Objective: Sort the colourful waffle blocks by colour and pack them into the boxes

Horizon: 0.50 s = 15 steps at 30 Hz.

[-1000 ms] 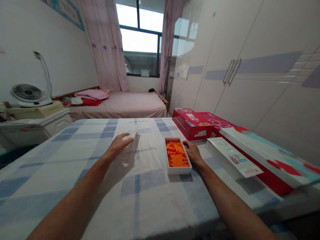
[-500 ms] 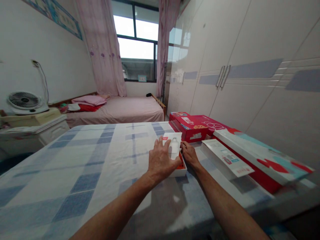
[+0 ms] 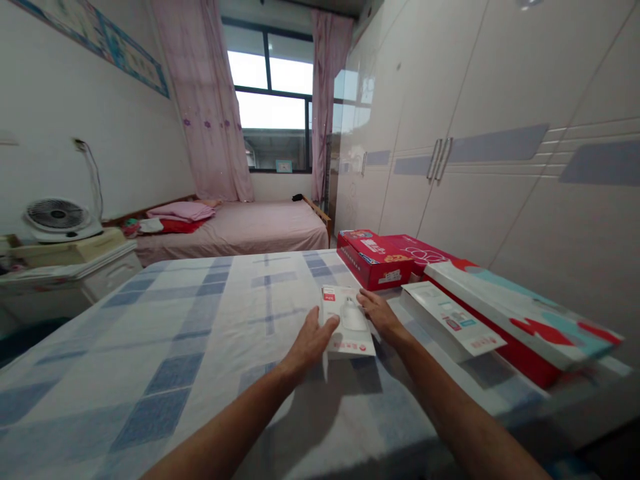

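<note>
A: Hands first. How do ours stand?

B: Our left hand [image 3: 306, 343] flanks the white lid [image 3: 350, 341], thumb over its printed face, fingers along its left side. Our right hand [image 3: 383, 319] has its fingertips by the upper right edge. Whether either is pinching or merely resting, we cannot tell.

A: Location of the lid?

B: Between our hands, above the checked tablecloth [image 3: 215, 363], bulb picture facing up. What lies beneath is hidden from us.

A: Our judgement of the step?

B: Squaring the lid down. We would line up the two sides first, then lower evenly. Pushing one corner ahead of the others could jam it or crease the card.

A: Pressure?

B: Light, we suggest, and matched on both sides; the walls look thin. We should also keep our left thumb off the rim as it seats.

A: Surroundings?

B: To our right, near, a second printed piece [image 3: 457, 319]; past it a long patterned box [image 3: 525, 313]; farther forward a red box [image 3: 377, 263]. We would keep our right elbow clear of that piece.
</note>
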Tool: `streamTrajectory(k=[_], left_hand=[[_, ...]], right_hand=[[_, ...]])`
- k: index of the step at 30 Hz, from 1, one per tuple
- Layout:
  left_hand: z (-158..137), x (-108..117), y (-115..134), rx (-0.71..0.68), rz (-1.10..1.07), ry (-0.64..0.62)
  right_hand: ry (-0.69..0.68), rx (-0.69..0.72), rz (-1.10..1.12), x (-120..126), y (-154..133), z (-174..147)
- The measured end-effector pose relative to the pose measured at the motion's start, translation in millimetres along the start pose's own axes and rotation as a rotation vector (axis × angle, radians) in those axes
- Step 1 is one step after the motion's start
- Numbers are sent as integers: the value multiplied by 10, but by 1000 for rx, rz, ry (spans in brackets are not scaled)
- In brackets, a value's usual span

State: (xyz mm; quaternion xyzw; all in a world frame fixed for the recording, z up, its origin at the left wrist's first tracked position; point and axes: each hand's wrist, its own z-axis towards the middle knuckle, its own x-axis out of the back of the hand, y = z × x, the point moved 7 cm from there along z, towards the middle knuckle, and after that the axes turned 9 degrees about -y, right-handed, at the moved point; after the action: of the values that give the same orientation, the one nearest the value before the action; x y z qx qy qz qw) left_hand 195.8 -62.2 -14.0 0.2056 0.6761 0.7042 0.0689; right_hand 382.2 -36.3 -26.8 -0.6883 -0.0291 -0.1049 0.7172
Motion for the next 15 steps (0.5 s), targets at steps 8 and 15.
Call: streamTrajectory(k=[8, 15], left_hand=[[18, -237, -59, -16, -443, -79], [-20, -700, -4, -20, -655, -199]], right_hand=[[-62, -92, 21, -96, -121, -293], [-163, -20, -61, 103, -107, -568]])
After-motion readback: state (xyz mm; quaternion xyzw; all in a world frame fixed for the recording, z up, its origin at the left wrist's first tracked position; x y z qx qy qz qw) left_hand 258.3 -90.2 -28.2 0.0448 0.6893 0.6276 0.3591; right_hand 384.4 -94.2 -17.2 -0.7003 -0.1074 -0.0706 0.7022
